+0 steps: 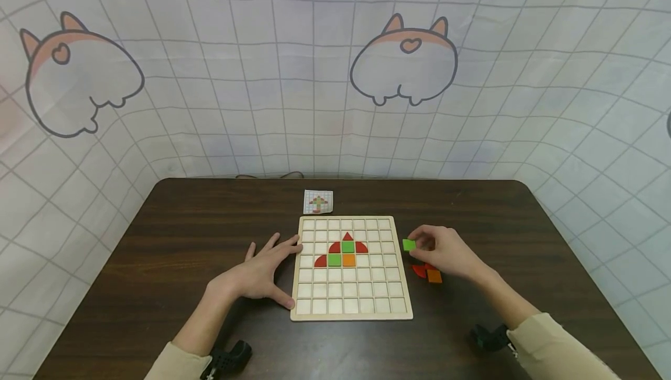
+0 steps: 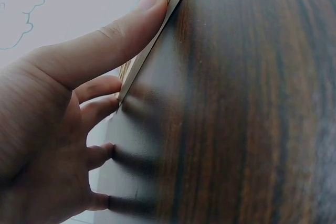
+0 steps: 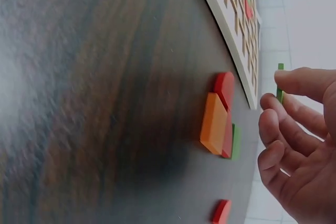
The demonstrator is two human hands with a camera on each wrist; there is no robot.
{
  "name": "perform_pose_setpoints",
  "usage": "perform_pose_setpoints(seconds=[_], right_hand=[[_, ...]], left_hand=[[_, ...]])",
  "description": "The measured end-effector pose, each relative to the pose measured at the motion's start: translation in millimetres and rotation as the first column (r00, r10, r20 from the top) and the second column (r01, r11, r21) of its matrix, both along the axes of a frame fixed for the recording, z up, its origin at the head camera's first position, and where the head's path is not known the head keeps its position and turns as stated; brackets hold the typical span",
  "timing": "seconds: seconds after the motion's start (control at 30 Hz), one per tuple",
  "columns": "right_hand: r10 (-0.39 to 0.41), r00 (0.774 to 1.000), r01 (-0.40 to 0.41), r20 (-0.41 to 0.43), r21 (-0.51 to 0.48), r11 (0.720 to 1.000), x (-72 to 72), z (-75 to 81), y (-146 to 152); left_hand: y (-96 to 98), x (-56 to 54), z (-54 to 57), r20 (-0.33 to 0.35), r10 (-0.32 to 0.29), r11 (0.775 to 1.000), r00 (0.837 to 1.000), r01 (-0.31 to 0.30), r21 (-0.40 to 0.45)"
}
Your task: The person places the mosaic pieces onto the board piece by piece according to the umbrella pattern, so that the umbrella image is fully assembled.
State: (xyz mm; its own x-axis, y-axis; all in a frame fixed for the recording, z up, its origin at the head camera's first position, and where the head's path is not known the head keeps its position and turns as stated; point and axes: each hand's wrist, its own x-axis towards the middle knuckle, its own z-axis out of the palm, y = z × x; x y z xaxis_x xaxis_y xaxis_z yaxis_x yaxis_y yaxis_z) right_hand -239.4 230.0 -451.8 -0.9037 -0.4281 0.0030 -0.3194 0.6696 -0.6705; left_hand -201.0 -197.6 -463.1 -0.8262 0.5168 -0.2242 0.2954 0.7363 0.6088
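Observation:
A pale wooden grid board [image 1: 350,291] lies on the dark table, with red, green and orange tiles set in its upper-middle cells. My left hand [image 1: 255,275] has its fingers spread; the thumb and some fingertips touch the board's left edge. To the right of the board, my right hand [image 1: 444,250] pinches a green square tile [image 1: 409,245] between thumb and fingers, held above the table in the right wrist view. Below that hand lie an orange square tile [image 1: 434,276] and a red rounded tile [image 1: 419,271]. Another green tile [image 3: 235,141] sits behind them.
A small printed card [image 1: 318,201] showing a coloured tile pattern lies behind the board. One more red tile [image 3: 221,212] rests apart from the loose group. A dark cable [image 1: 291,174] shows at the table's back edge, before a grid-patterned curtain [image 1: 251,65].

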Motion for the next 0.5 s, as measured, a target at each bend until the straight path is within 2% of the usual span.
perform_pose_setpoints(seconds=[0.23,0.5], right_hand=[[0.016,1.000,-0.016,-0.013,-0.005,1.000,2.5,-5.5,-10.9],[0.036,0.999,-0.038,-0.041,-0.054,0.998,3.6,-10.0,-23.1]], left_hand=[[0.0,-0.3,-0.6,-0.003,0.002,1.000,1.000,-0.002,0.004],[0.6,0.5,-2.5,-0.002,0.004,1.000,1.000,-0.004,0.007]])
